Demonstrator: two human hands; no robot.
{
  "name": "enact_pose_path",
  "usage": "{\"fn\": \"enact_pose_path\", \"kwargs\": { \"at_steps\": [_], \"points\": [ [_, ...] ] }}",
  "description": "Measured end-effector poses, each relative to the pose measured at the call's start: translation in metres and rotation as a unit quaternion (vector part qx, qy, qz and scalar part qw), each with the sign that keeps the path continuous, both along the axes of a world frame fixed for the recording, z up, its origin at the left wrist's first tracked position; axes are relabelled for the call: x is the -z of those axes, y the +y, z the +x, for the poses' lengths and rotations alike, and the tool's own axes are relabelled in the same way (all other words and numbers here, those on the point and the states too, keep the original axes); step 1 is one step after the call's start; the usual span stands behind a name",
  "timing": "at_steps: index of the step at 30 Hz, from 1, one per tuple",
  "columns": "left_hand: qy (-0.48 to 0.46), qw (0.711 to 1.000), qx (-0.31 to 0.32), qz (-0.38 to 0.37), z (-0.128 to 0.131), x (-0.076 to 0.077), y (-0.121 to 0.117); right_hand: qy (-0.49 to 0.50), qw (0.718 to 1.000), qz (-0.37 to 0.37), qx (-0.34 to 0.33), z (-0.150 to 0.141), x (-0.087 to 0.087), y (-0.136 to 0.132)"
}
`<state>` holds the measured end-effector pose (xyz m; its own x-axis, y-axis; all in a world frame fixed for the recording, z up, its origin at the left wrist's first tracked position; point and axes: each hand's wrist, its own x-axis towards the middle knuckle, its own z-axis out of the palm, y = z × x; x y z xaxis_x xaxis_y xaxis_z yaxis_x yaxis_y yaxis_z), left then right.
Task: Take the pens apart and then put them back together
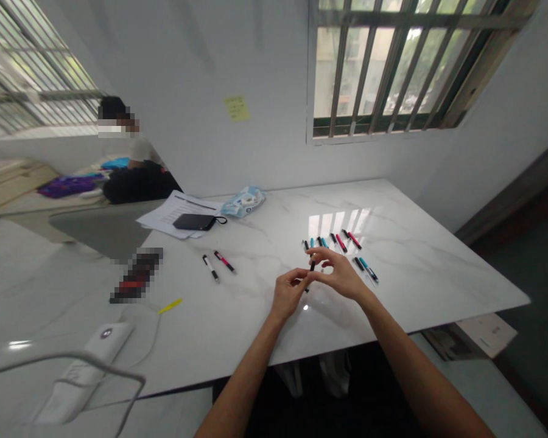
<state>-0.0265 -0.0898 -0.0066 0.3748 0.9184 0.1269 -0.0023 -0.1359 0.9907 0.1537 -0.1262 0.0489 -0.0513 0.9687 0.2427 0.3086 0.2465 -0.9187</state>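
Above the white marble-patterned table, my left hand (287, 295) and my right hand (338, 275) meet. Both are closed on a small pen (312, 266) with a black part showing between the fingertips; most of it is hidden. Just beyond my right hand lie several pen parts, among them a pink barrel (341, 243), another pink piece (355, 239) and black pieces beside them. To the right of that hand rest a teal-and-black pen part (369, 269) and a black piece (358, 264). Left of my hands lie a white-and-black pen (210, 268) and a pink-and-black pen (224, 261).
Papers (164, 214) lie under a black pouch (194, 222) with a wrist loop, near a blue-white soft packet (244, 202). A white power strip (91, 359) with a grey cable and a yellow tag (170, 305) is at left. A person (137, 158) sits beyond the partition.
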Motion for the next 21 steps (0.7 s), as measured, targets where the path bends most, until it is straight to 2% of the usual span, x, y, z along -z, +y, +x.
{"fn": "enact_pose_path", "kwargs": {
  "at_steps": [4, 8, 11, 15, 19, 21],
  "points": [
    [-0.003, 1.000, -0.004, -0.004, -0.0001, 0.0000, -0.0001, 0.007, 0.999, 0.005, -0.032, -0.0004, -0.0015, -0.0009],
    [-0.001, 1.000, 0.000, -0.002, 0.0000, -0.0006, -0.0005, -0.003, 1.000, 0.007, 0.007, -0.0007, -0.0001, -0.0006],
    [-0.001, 1.000, -0.004, -0.009, 0.0003, -0.0031, -0.0013, 0.029, 0.999, -0.005, -0.023, -0.0002, 0.0016, -0.0003],
    [-0.003, 1.000, -0.004, -0.010, 0.0003, -0.0049, -0.0016, 0.027, 1.000, -0.002, 0.005, 0.0002, 0.0016, -0.0014],
    [-0.008, 1.000, -0.005, -0.016, 0.0004, -0.0031, -0.0013, 0.056, 0.998, -0.006, -0.029, -0.0002, 0.0024, -0.0016],
    [-0.005, 1.000, -0.004, -0.015, 0.0008, -0.0023, -0.0012, 0.052, 0.999, -0.001, -0.011, -0.0008, 0.0036, -0.0014]
  ]
}}
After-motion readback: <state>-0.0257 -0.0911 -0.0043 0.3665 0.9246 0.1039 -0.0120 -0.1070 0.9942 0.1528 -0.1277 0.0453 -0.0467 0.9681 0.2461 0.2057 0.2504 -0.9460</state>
